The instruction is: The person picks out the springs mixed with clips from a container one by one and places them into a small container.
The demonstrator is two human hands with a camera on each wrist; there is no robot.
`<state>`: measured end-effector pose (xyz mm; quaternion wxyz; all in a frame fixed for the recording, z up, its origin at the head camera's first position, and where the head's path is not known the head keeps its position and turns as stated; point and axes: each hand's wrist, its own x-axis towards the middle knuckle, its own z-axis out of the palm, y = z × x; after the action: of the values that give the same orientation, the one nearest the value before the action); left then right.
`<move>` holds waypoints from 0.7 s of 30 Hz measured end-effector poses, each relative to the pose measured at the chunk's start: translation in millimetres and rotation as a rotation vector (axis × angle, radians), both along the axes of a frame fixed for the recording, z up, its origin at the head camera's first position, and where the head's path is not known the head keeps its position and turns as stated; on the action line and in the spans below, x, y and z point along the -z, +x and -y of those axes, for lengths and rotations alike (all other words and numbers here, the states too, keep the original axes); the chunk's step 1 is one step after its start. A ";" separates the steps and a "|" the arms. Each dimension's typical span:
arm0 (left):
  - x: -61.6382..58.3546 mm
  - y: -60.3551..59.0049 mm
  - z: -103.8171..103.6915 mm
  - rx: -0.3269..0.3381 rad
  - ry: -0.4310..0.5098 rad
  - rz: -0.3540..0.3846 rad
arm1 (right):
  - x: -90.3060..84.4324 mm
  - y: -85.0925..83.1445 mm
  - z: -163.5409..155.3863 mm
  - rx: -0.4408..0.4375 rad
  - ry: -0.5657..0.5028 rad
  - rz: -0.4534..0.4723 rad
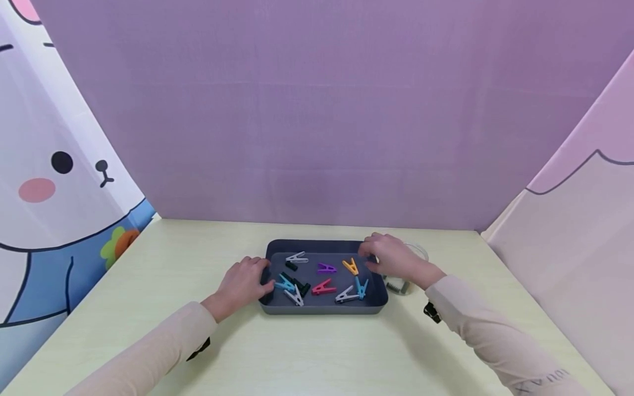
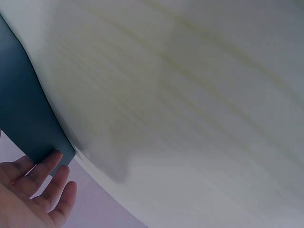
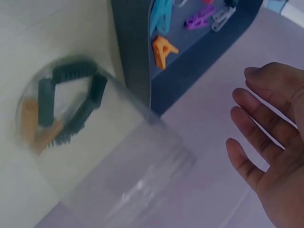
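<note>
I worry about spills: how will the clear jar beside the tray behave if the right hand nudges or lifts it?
The clear jar looks like thin see-through plastic holding only a few clips, so it is probably light and slides easily. Its round wall suggests it would roll if tipped. The smooth wall may be slippery for the right hand, whose fingers are straight and hold nothing.

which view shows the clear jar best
The right wrist view: the clear jar fills it, dark and orange clips visible inside, beside the tray. The head view shows only its rim behind the right hand. The left wrist view misses it.

The right hand point(image 1: 391, 258) hides most of the clear jar point(image 1: 413, 258).
</note>
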<state>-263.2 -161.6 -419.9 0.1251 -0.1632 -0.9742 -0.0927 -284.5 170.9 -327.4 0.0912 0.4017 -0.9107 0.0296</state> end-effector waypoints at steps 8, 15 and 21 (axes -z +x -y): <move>-1.0 0.5 -0.5 -0.003 0.004 0.003 | 11.8 1.0 22.2 -0.060 0.031 0.014; -0.8 0.2 -0.5 -0.008 -0.002 0.010 | 19.1 -1.5 41.8 -0.095 0.093 0.050; -1.7 0.6 -0.4 -0.001 -0.003 0.008 | 22.8 -2.1 56.3 -0.119 0.129 0.059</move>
<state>-262.7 -161.2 -418.2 0.1211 -0.1624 -0.9749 -0.0919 -286.5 114.6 -350.2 0.0362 0.4589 -0.8877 -0.0121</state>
